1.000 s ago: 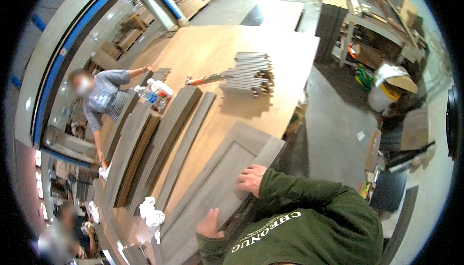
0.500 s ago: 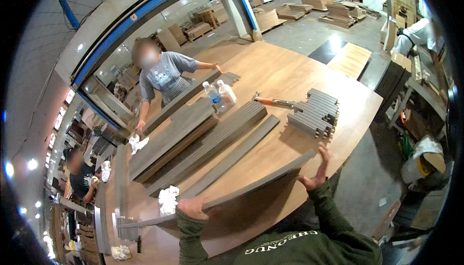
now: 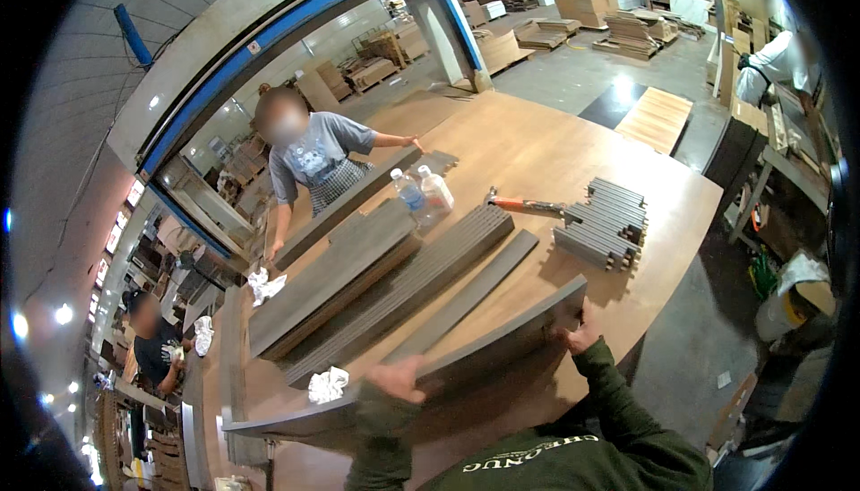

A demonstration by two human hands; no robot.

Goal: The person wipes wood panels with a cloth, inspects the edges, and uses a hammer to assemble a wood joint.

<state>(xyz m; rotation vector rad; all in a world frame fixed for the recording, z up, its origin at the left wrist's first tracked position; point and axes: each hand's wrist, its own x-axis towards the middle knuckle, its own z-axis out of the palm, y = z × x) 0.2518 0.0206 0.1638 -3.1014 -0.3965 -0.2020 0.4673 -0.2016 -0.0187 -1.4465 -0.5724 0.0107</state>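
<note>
A long grey board (image 3: 497,348) stands tilted on its edge along the near side of the wooden table (image 3: 667,186). My right hand (image 3: 584,331) is closed round its right end, fingers partly hidden behind it. Smeared a little by motion, my left hand (image 3: 399,378) grips its upper edge left of the middle. A crumpled white cloth (image 3: 328,385) lies just beyond the board, near my left forearm. Past it, a thin grey strip (image 3: 475,289) rests flat, with a stack of ridged grey boards (image 3: 421,285) behind. Grey slats with staggered ends (image 3: 602,222) are piled beyond my right hand.
A hammer (image 3: 528,207) with an orange handle touches the slat pile. Two plastic bottles (image 3: 423,193) stand beside another board stack (image 3: 336,267). Across the table a co-worker (image 3: 313,159) holds a grey board. Another person (image 3: 154,348) works at far left. A bin (image 3: 779,316) stands right.
My right hand has closed on the board's right end, where its fingers were spread before. My left hand has shifted right along the board. The board's broad side now shows more.
</note>
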